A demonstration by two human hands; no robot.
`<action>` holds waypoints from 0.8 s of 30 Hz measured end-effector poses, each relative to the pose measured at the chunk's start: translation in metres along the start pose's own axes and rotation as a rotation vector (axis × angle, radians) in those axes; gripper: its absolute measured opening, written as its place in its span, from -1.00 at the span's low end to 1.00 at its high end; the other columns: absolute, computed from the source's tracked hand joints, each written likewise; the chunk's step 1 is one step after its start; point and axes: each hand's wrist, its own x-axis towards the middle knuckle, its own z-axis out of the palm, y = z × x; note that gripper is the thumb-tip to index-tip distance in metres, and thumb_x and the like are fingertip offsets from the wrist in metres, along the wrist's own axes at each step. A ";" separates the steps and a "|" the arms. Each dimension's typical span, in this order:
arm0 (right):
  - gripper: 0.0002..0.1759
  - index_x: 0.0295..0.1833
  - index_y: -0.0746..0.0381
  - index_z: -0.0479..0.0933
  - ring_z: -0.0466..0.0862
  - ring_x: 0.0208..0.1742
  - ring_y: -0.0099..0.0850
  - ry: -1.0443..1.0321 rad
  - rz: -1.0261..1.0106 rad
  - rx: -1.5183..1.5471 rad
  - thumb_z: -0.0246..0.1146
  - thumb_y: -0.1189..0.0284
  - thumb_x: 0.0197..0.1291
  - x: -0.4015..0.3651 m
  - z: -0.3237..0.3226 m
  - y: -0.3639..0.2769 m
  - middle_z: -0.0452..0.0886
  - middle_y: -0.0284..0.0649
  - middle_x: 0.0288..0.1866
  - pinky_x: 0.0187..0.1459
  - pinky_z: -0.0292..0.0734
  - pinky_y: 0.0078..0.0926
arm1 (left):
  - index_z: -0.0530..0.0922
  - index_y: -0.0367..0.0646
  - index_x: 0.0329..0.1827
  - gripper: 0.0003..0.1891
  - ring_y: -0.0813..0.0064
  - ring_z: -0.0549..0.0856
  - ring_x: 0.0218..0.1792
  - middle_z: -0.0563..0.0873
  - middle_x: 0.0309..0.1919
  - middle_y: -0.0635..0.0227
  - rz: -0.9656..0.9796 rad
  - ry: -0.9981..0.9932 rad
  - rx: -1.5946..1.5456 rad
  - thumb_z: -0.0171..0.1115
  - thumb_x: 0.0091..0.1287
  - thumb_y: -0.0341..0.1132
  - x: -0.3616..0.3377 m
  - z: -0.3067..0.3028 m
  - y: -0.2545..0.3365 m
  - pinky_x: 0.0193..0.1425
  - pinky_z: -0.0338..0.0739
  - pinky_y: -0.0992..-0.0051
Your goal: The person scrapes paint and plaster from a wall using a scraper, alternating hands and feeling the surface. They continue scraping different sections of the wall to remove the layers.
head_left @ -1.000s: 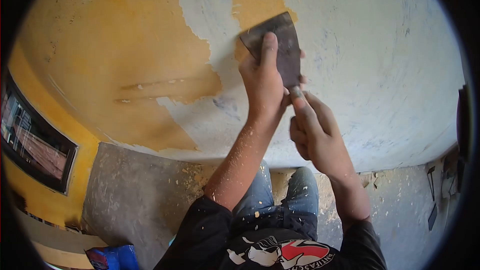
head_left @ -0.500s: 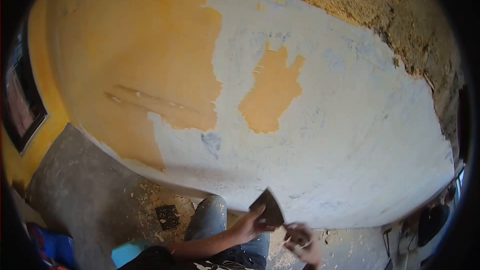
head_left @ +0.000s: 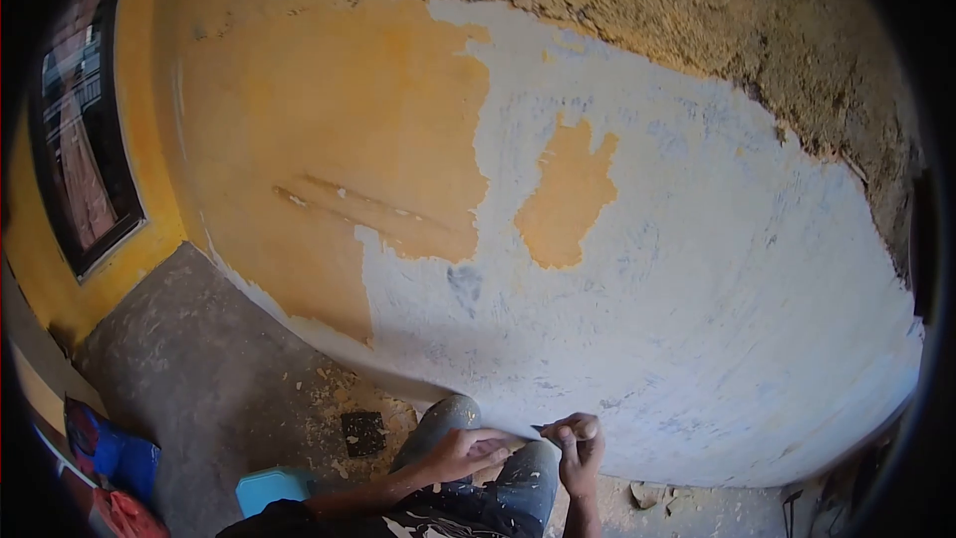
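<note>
In front of my knees, my right hand [head_left: 581, 448] is wrapped around the handle of a scraper [head_left: 544, 429]. Its blade is turned nearly edge-on, so little of its face shows. My left hand [head_left: 466, 455] is at the blade end, its fingers closed together along the blade; exactly where they touch is hard to make out. Both hands are low, just in front of the wall [head_left: 697, 319]. This wall is scraped to a whitish layer over much of its surface, with orange paint [head_left: 329, 120] on the left and a separate orange patch [head_left: 570, 194].
Rough bare plaster [head_left: 637, 0] runs along the wall's top. Paint flakes and a dark square piece [head_left: 363, 434] lie on the grey floor [head_left: 209, 339]. A turquoise object [head_left: 271, 490], a blue container [head_left: 124, 458] and a red bag [head_left: 129, 515] are lower left, a window [head_left: 88, 130] above.
The scraper has turned from showing its broad blade face to nearly edge-on. My right hand has risen slightly. The view has shifted left, bringing more of the window in.
</note>
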 end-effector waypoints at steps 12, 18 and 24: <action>-0.82 -0.09 -0.01 0.17 0.29 -0.49 -0.50 -0.435 -0.538 0.241 0.02 0.21 0.53 0.164 0.011 -0.201 0.18 -0.41 -0.40 -0.34 0.34 -0.48 | 0.64 -0.10 0.17 -0.61 0.31 0.68 0.09 0.71 0.10 0.22 0.154 -0.612 0.378 0.26 0.40 -0.08 0.008 -0.047 0.064 0.28 0.50 0.27; -0.66 -0.33 0.05 0.18 0.08 -0.65 -0.64 -0.463 -0.650 0.400 0.02 0.18 0.53 0.252 0.051 -0.289 0.03 -0.50 -0.68 -0.59 0.03 -0.55 | 0.67 -0.20 0.03 -0.73 0.31 0.73 -0.02 0.76 -0.06 0.20 1.027 0.444 0.593 0.34 0.29 -0.36 0.153 -0.116 0.284 0.13 0.57 0.36; -0.61 -0.40 0.06 0.16 0.06 -0.70 -0.64 -0.385 -0.696 0.210 0.07 0.21 0.52 0.288 0.059 -0.298 0.10 -0.49 -0.72 -0.60 0.00 -0.53 | 0.68 -0.17 -0.07 -0.68 0.29 0.58 -0.08 0.72 -0.24 0.34 1.341 0.118 1.270 0.47 0.13 -0.29 0.218 -0.118 0.394 0.07 0.54 0.30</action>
